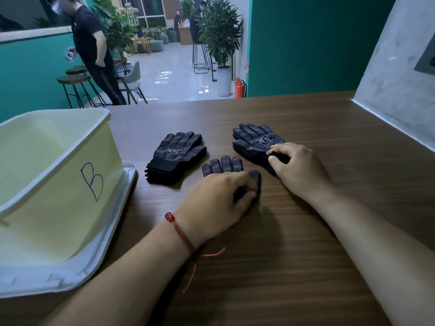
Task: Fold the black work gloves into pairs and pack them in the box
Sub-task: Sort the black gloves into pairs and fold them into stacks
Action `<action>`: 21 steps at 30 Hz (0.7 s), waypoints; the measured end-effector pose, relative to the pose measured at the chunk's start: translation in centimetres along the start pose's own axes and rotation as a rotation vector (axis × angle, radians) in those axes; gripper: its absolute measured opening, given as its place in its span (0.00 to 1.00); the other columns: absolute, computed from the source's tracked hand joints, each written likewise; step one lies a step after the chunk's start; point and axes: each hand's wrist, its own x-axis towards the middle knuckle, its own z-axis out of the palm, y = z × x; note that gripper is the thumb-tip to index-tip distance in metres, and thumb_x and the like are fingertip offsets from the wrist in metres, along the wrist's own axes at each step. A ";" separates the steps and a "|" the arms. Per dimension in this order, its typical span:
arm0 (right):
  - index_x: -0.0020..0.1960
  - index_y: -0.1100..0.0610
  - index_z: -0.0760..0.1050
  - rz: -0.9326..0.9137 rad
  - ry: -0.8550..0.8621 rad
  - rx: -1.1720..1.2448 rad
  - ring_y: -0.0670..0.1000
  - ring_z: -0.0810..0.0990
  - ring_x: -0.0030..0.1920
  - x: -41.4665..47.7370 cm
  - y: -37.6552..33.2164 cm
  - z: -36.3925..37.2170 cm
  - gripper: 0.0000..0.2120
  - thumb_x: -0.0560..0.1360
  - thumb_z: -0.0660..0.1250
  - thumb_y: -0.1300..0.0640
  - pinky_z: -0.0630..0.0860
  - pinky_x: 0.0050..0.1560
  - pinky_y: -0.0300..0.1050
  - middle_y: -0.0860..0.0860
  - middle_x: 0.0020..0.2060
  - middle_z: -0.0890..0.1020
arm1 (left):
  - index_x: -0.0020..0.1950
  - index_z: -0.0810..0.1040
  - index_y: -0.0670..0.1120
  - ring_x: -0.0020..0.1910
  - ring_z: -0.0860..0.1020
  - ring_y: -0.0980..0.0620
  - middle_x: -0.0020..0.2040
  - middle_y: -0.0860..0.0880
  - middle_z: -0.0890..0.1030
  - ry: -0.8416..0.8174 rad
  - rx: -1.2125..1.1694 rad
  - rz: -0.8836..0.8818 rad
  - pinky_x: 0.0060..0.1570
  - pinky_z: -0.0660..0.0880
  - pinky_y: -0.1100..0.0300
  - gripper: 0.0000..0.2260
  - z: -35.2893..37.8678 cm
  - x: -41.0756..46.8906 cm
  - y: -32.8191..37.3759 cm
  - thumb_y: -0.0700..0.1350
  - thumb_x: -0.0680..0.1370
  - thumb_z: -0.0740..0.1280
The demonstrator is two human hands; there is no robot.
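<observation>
Two dotted black gloves lie flat: left glove (223,164), logo-printed right glove (256,142).

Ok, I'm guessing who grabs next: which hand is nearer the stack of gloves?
Left. The left hand lies right of the stack, gripping the middle glove; the right hand is farther right, pinching the rightmost glove.

Black gloves dotted white lie flat on the table. The stack (175,156) sits near the box (54,161), cuffs toward me. My left hand (219,201) grips the left glove (223,164); my right hand (299,168) pinches the right glove (255,140) at its cuff. The box is pale yellow, open, marked B.
</observation>
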 end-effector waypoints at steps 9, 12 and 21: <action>0.52 0.50 0.87 0.004 0.026 0.009 0.52 0.84 0.55 0.1 -0.5 -0.1 0.07 0.78 0.70 0.55 0.79 0.60 0.49 0.46 0.51 0.88 | 0.49 0.82 0.48 0.37 0.80 0.52 0.39 0.51 0.83 0.175 -0.174 -0.056 0.39 0.78 0.50 0.17 -2.6 0.4 -1.1 0.58 0.85 0.61; 0.53 0.49 0.86 -0.016 0.047 -0.009 0.53 0.83 0.55 -0.1 -1.0 -0.4 0.11 0.78 0.66 0.49 0.79 0.61 0.54 0.45 0.51 0.88 | 0.56 0.81 0.52 0.50 0.80 0.53 0.49 0.56 0.82 0.134 -0.075 -0.098 0.52 0.79 0.49 0.13 -1.4 0.5 -1.9 0.58 0.83 0.61; 0.56 0.49 0.84 -0.206 0.216 -0.118 0.54 0.79 0.52 -0.8 -3.3 -1.8 0.09 0.83 0.65 0.51 0.78 0.51 0.51 0.47 0.49 0.81 | 0.86 0.45 0.58 0.85 0.39 0.53 0.87 0.54 0.43 -0.504 0.211 -0.223 0.83 0.42 0.44 0.49 0.9 -1.0 -1.0 0.82 0.72 0.50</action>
